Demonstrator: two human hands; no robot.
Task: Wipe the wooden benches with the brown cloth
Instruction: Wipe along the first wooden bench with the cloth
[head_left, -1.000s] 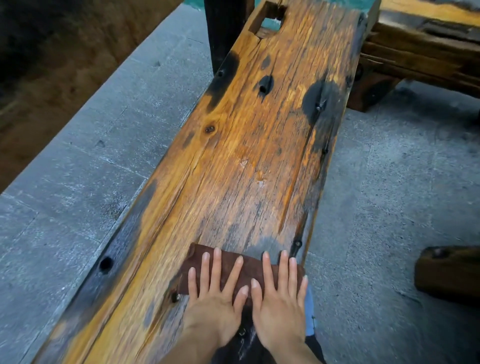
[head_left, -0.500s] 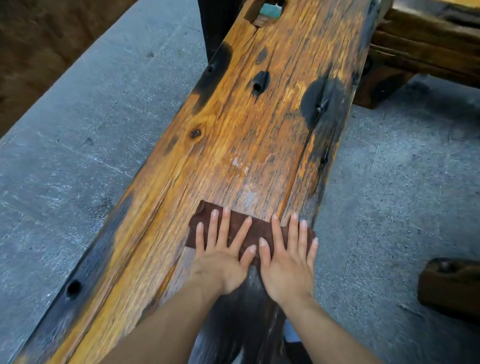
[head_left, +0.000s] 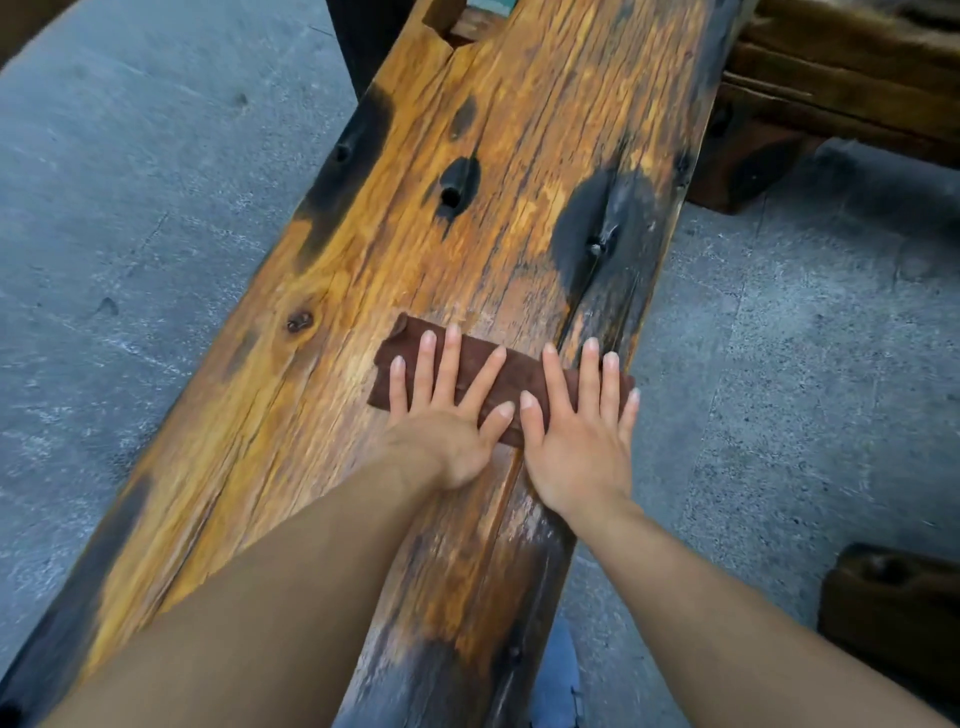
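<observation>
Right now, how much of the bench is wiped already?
Near the person, the wooden bench looks shiny, perhaps wiped. The left hand and right hand press the brown cloth flat mid-bench. Its far end and the second bench are left.

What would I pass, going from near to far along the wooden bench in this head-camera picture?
left hand and right hand side by side → brown cloth under their flat fingers → dark hole in the bench → square notch at the far end
</observation>
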